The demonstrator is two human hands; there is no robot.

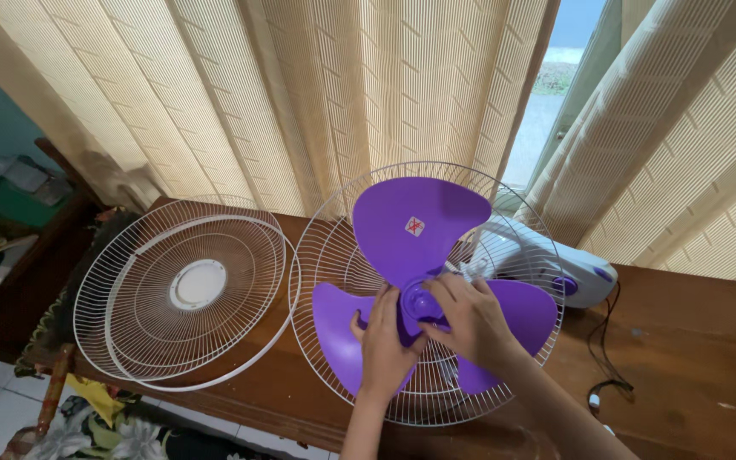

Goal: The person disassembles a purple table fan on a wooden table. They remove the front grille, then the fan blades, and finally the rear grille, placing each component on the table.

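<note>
While the fingers of both hands are curled round the purple hub cap (422, 302) at the centre of the purple fan blade (419, 226), the left hand (382, 341) is pressed against the lower left blade and the right hand (470, 319) is laid over the right one. A small white square sticker with a red mark (415, 226) is seen on the upper blade. The smooth plastic blade is set inside the white wire rear guard (334, 255), behind which the white motor housing (547, 264) lies. The detached front guard (185, 290), round and wire-ribbed, is laid flat to the left. Everything is borne on a brown wooden table (692, 341); ribbed cream curtains (300, 94) hang behind
</note>
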